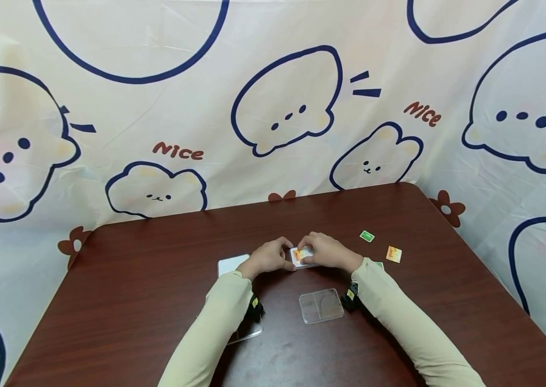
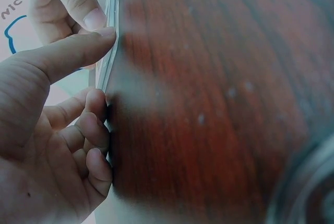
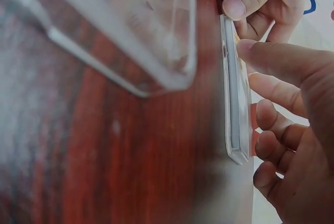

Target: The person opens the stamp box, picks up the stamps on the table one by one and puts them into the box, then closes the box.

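Near the middle of the table, my left hand [image 1: 272, 256] grips the left end of a shallow clear-edged case [image 3: 233, 98] between thumb and fingers. The case lies flat on the table. A small orange-and-yellow card [image 1: 298, 254] is on top of it. My right hand [image 1: 327, 251] reaches in from the right, thumb and forefinger pinching at this card; its other fingers are loosely bent beside the case. The right hand hides much of the case's right part in the head view.
Nearer me lies a clear plastic box part [image 1: 321, 306] with a divider. A white flat piece [image 1: 232, 264] and another clear case [image 1: 253, 329] lie by the left forearm. At right are a green card [image 1: 367, 236], an orange card [image 1: 394, 254] and a partly hidden green one [image 1: 380, 264].
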A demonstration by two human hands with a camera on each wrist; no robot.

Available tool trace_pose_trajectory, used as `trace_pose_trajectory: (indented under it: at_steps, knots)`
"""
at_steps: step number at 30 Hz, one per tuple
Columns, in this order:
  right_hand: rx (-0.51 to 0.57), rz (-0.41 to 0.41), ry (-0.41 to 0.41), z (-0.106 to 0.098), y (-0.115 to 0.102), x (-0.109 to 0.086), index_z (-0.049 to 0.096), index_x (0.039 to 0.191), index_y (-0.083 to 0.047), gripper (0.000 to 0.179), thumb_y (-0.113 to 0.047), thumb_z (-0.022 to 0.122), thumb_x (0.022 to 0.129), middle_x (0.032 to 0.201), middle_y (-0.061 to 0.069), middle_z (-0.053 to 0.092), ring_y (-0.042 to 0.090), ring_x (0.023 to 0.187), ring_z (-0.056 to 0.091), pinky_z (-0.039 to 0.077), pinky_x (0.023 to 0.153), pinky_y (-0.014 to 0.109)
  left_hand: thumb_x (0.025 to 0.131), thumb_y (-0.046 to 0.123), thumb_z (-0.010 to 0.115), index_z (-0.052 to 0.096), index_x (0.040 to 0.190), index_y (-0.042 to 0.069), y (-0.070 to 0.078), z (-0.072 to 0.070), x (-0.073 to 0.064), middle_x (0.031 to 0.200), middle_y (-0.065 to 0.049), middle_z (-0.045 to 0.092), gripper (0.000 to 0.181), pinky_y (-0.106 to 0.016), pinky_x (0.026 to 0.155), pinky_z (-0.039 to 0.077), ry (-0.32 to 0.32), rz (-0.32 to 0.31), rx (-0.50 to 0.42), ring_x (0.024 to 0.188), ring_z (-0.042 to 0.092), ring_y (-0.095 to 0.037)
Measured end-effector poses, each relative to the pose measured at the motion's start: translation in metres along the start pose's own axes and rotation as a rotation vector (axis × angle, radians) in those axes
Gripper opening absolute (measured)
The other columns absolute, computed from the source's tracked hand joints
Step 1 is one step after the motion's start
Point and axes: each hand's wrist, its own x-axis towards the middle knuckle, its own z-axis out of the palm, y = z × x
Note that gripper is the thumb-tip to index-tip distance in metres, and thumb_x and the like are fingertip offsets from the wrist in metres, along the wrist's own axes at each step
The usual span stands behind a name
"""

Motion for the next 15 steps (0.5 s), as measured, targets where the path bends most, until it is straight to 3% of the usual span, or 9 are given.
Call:
trace_pose_trajectory:
  at_steps: [6,15]
  knots:
    - [0.066,-0.013,0.038,0.0,0.007,-0.003,0.065,0.11,-0.008,0.03,-0.022,0.075,0.084,0.096,0.004,0.056,0.014,0.082,0.049,0.044,0.076,0.029,0.078,0.027,0.08,0.055,0.123,0.01,0.0,0.0,0.003,0.078,0.0,0.055,0.054,-0.025,0.059,0.037,0.0,0.003,-0.001,0.065,0.048,-0.013]
    - [0.246,0.019,0.059,-0.006,0.022,-0.02,0.064,0.113,-0.014,0.031,-0.025,0.073,0.086,0.093,0.003,0.052,0.017,0.086,0.047,0.04,0.073,0.029,0.076,0.027,0.082,0.055,0.121,0.01,-0.002,0.001,0.004,0.079,-0.001,0.054,0.054,-0.026,0.06,0.037,0.01,0.0,0.005,0.068,0.048,-0.014]
